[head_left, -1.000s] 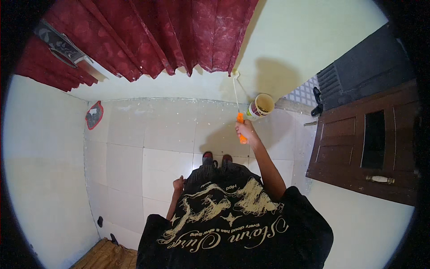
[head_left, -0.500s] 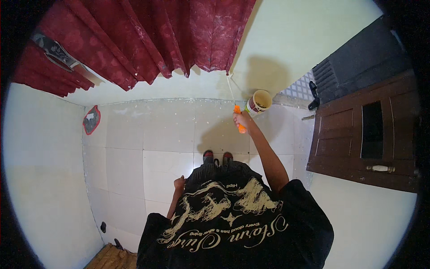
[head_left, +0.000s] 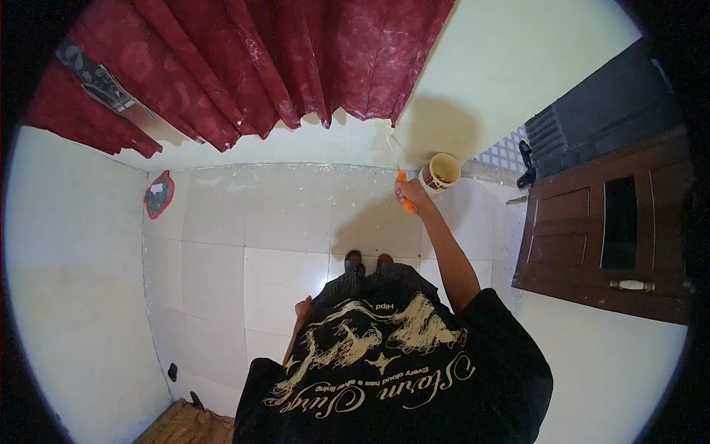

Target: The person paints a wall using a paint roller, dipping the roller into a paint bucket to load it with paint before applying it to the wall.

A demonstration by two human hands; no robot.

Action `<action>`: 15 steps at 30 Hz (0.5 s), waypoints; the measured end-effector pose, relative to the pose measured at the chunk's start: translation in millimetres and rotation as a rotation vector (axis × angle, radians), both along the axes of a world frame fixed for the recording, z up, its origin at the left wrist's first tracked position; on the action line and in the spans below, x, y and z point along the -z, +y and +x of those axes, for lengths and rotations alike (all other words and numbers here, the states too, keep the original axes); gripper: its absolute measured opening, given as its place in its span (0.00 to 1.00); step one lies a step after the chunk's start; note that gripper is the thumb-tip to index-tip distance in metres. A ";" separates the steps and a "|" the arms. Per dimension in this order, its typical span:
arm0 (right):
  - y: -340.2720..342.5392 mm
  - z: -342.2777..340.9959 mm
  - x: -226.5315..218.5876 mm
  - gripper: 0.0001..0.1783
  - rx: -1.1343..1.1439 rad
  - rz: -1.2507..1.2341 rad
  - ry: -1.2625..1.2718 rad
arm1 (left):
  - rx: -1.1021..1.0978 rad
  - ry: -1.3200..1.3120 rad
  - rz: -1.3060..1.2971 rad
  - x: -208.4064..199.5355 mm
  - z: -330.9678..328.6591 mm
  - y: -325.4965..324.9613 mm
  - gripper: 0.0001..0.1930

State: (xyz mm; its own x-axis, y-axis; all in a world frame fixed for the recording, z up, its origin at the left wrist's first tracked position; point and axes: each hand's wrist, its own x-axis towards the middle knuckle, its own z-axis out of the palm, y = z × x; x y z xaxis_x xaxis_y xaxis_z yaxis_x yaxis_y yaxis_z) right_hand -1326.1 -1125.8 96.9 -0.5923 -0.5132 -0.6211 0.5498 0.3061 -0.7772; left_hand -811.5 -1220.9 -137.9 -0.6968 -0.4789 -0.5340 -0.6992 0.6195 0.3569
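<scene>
My right hand (head_left: 411,195) is wrapped round the orange handle of a paint roller (head_left: 409,207). From the handle a thin rod runs up to the pale wall (head_left: 362,146), just below the corner of a red curtain (head_left: 370,66); the roller's far end is too small to make out. Close by on the right, a round paint bucket (head_left: 444,172) with a pale inside stands on the floor against the wall. My left hand (head_left: 304,305) hangs low at my left side, fingers curled, with nothing visible in it.
Pale tiles (head_left: 285,207) with light specks cover the floor. A red-rimmed grey object (head_left: 158,195) lies in the left corner. On the right are a brown wooden door (head_left: 569,237), a doorway threshold and dark sandals (head_left: 526,166). A brown mat (head_left: 185,425) lies at the lower left.
My right hand and the paint roller have shifted slightly down the wall. The whole view has moved a little, so the room appears further right.
</scene>
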 end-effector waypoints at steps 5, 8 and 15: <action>2.0 4.7 32.9 0.10 0.049 0.000 0.002 | 0.216 -0.174 -0.114 -9.4 -19.7 7.0 0.14; 20.3 18.8 11.7 0.09 0.080 -0.032 0.023 | 0.237 -0.136 -0.081 16.0 4.0 2.6 0.12; 24.2 18.2 5.6 0.09 0.090 -0.028 -0.003 | 0.226 0.041 -0.123 23.8 -3.2 -6.1 0.11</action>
State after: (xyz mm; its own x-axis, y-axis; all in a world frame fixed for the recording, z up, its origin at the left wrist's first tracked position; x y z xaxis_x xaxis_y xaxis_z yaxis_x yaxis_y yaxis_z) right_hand -1307.9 -1101.6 91.3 -0.6352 -0.4750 -0.6090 0.5764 0.2332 -0.7831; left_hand -814.7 -1227.1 -161.6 -0.8133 -0.3679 -0.4508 -0.5246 0.7988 0.2946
